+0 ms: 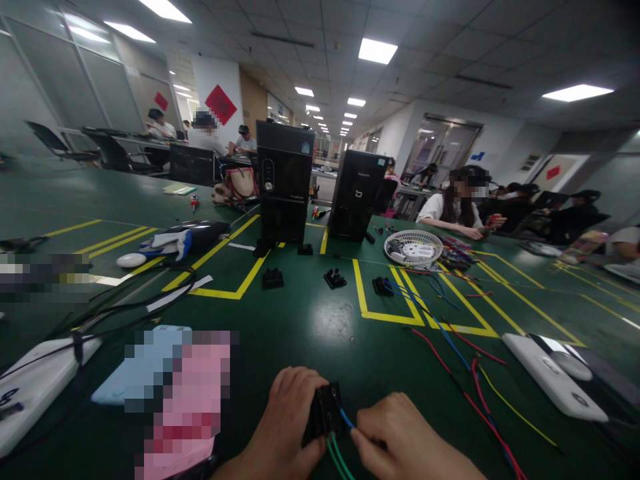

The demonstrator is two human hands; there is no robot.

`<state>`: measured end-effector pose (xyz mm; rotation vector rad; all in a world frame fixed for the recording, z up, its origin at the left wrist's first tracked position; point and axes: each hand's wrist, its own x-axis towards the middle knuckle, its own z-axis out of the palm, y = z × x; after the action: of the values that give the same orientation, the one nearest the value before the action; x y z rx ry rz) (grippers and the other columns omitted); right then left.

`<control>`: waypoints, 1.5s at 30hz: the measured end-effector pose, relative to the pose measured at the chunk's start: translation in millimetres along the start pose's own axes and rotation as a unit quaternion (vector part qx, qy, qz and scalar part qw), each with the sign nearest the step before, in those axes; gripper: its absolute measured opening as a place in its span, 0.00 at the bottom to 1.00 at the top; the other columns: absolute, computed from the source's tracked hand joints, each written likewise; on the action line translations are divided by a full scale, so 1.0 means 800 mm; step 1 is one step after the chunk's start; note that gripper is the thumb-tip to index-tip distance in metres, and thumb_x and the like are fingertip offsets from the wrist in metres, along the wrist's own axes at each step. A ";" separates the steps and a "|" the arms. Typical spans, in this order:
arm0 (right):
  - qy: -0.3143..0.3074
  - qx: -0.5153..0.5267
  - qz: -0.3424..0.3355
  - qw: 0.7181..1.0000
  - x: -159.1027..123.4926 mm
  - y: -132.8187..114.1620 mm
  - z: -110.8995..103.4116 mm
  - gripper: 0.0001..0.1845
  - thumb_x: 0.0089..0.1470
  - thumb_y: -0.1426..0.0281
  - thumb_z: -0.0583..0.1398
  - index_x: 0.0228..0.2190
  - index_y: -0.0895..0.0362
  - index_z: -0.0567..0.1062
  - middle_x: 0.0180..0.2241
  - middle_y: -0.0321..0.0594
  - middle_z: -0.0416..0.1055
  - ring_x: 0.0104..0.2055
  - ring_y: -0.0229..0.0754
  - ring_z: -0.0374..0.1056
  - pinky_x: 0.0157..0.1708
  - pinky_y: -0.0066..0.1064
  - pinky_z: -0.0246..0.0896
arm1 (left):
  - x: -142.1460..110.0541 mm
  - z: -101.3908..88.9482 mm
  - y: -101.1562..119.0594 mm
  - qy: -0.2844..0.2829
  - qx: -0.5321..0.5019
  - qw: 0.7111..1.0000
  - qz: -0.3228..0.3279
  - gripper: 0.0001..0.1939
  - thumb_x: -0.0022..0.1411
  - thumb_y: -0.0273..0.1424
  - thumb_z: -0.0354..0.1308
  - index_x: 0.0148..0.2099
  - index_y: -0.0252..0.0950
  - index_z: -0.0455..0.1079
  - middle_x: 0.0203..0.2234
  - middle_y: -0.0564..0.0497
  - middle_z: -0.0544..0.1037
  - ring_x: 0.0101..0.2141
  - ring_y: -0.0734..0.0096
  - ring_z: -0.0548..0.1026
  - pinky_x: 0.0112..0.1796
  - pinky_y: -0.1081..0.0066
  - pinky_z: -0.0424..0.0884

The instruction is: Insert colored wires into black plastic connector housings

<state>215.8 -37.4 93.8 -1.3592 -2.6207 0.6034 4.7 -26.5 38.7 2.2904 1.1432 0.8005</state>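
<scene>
My left hand is closed around a small black terminal block with metal contacts, low in the middle of the view. Two green wires come out of the block's near side. Pinched in my right hand is a blue wire, whose far end meets the block's right side; whether it sits inside cannot be made out. Further up the table lie similar black blocks. Another black block has blue wires attached.
Red, blue and yellow loose wires spread over the right side, near a white power bank. Two black computer towers and a white basket stand further back. Blurred blue and pink items lie left. Across the table sits a person.
</scene>
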 end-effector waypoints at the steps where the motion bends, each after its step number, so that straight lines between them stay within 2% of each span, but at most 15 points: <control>1: 0.014 0.016 -0.004 1.000 0.000 0.000 0.002 0.16 0.53 0.71 0.54 0.17 0.56 0.55 0.17 0.27 0.44 0.19 0.32 0.40 0.22 0.29 0.35 | -0.001 0.003 -0.002 0.010 -0.002 1.000 0.004 0.24 0.49 0.26 0.58 0.50 0.40 0.61 0.45 0.47 0.70 0.48 0.53 0.66 0.53 0.48 0.56; 7: 0.076 0.098 -0.061 0.990 0.007 0.003 0.030 0.15 0.51 0.72 0.52 0.17 0.56 0.53 0.16 0.27 0.45 0.17 0.31 0.43 0.20 0.27 0.35 | -0.007 0.014 -0.010 0.033 -0.006 0.999 0.024 0.26 0.50 0.27 0.58 0.53 0.41 0.59 0.46 0.47 0.70 0.49 0.53 0.66 0.54 0.47 0.55; 10: 0.026 0.100 -0.062 0.993 0.007 0.003 0.030 0.16 0.50 0.73 0.53 0.17 0.56 0.53 0.16 0.27 0.41 0.16 0.30 0.41 0.19 0.27 0.35 | -0.007 0.011 -0.007 0.031 -0.003 0.999 0.020 0.27 0.48 0.26 0.57 0.52 0.41 0.60 0.47 0.47 0.70 0.49 0.53 0.66 0.54 0.48 0.55; 13: -0.034 0.076 -0.051 0.995 0.004 0.005 0.017 0.15 0.50 0.75 0.55 0.17 0.56 0.55 0.17 0.27 0.41 0.17 0.30 0.42 0.20 0.27 0.36 | -0.004 0.004 -0.002 0.012 -0.002 1.000 0.012 0.27 0.47 0.25 0.57 0.51 0.40 0.61 0.46 0.47 0.70 0.49 0.54 0.66 0.54 0.49 0.55; 15: -0.041 0.052 -0.044 0.997 0.001 0.007 0.006 0.16 0.50 0.75 0.55 0.17 0.56 0.55 0.17 0.26 0.42 0.19 0.30 0.42 0.21 0.27 0.37 | -0.002 -0.001 0.001 -0.004 -0.004 1.000 0.009 0.24 0.49 0.25 0.58 0.50 0.40 0.61 0.45 0.47 0.70 0.48 0.54 0.66 0.53 0.50 0.57; 19: -0.017 0.083 -0.026 0.996 0.001 0.009 -0.006 0.18 0.54 0.72 0.54 0.16 0.57 0.54 0.16 0.26 0.41 0.18 0.30 0.42 0.21 0.27 0.37 | 0.000 -0.005 0.004 -0.011 -0.004 1.000 0.007 0.23 0.51 0.25 0.58 0.50 0.39 0.61 0.45 0.47 0.70 0.47 0.55 0.67 0.52 0.50 0.58; 24: 0.031 0.152 -0.027 0.987 0.004 -0.004 0.007 0.19 0.58 0.69 0.51 0.18 0.55 0.52 0.16 0.27 0.44 0.18 0.30 0.45 0.20 0.26 0.38 | -0.002 -0.002 0.001 -0.004 -0.002 1.000 0.014 0.23 0.51 0.25 0.57 0.51 0.39 0.60 0.45 0.46 0.69 0.48 0.54 0.67 0.53 0.49 0.57; 30: -0.025 0.020 -0.038 0.999 0.002 -0.006 0.013 0.15 0.52 0.73 0.55 0.18 0.56 0.57 0.17 0.28 0.49 0.20 0.32 0.42 0.22 0.30 0.36 | -0.003 -0.004 0.002 -0.013 0.000 1.000 0.003 0.23 0.51 0.26 0.58 0.50 0.38 0.61 0.45 0.46 0.69 0.48 0.54 0.66 0.52 0.49 0.58; 33: -0.022 -0.033 -0.030 0.999 0.002 0.001 0.010 0.14 0.52 0.73 0.57 0.18 0.56 0.60 0.16 0.28 0.54 0.19 0.32 0.44 0.22 0.31 0.35 | -0.002 -0.005 0.002 -0.016 -0.003 1.000 -0.002 0.22 0.53 0.27 0.59 0.50 0.38 0.61 0.45 0.46 0.69 0.47 0.54 0.66 0.52 0.49 0.58; 35: 0.024 -0.028 -0.051 0.998 0.001 0.004 0.008 0.15 0.55 0.72 0.55 0.18 0.56 0.61 0.16 0.28 0.56 0.18 0.32 0.47 0.22 0.31 0.37 | -0.001 -0.005 0.003 -0.015 -0.005 1.000 -0.004 0.21 0.53 0.27 0.59 0.50 0.38 0.62 0.44 0.46 0.69 0.47 0.54 0.67 0.52 0.49 0.58; 37: 0.132 0.001 -0.083 0.988 -0.002 0.005 0.003 0.17 0.58 0.72 0.53 0.18 0.56 0.60 0.16 0.29 0.57 0.18 0.33 0.51 0.21 0.30 0.41 | -0.001 -0.005 0.004 -0.014 -0.007 1.000 -0.008 0.22 0.52 0.26 0.59 0.50 0.38 0.62 0.44 0.46 0.70 0.47 0.54 0.67 0.52 0.49 0.58; 39: 0.272 0.048 -0.091 0.957 -0.007 0.005 -0.003 0.17 0.61 0.73 0.50 0.19 0.55 0.62 0.16 0.30 0.58 0.19 0.33 0.56 0.22 0.28 0.46 | 0.000 -0.006 0.005 -0.013 -0.006 1.000 -0.015 0.23 0.50 0.24 0.59 0.50 0.39 0.62 0.45 0.47 0.70 0.47 0.55 0.67 0.52 0.49 0.58; 41: 0.383 0.104 -0.069 0.915 -0.013 0.007 -0.009 0.17 0.63 0.73 0.49 0.22 0.55 0.64 0.17 0.30 0.58 0.18 0.33 0.58 0.21 0.26 0.49 | 0.001 -0.008 0.007 -0.017 -0.006 1.000 -0.023 0.23 0.50 0.24 0.58 0.49 0.39 0.62 0.45 0.47 0.70 0.47 0.54 0.66 0.53 0.48 0.57; 43: 0.437 0.144 -0.034 0.887 -0.016 0.014 -0.012 0.17 0.65 0.72 0.48 0.24 0.54 0.66 0.17 0.30 0.59 0.18 0.33 0.58 0.20 0.25 0.51 | 0.001 -0.009 0.009 -0.020 -0.006 0.999 -0.026 0.23 0.50 0.24 0.58 0.49 0.39 0.62 0.45 0.47 0.70 0.48 0.54 0.66 0.53 0.48 0.57; 45: 0.456 0.167 -0.008 0.874 -0.014 0.023 -0.010 0.16 0.66 0.70 0.48 0.28 0.54 0.70 0.19 0.31 0.62 0.19 0.35 0.61 0.21 0.26 0.55 | 0.001 -0.009 0.009 -0.018 -0.008 0.999 -0.026 0.23 0.49 0.24 0.59 0.49 0.39 0.62 0.45 0.47 0.70 0.47 0.54 0.66 0.53 0.47 0.57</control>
<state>238.5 -34.8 94.9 -1.1145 -1.6708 0.2726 4.3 -28.7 48.5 2.2446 1.1707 0.7420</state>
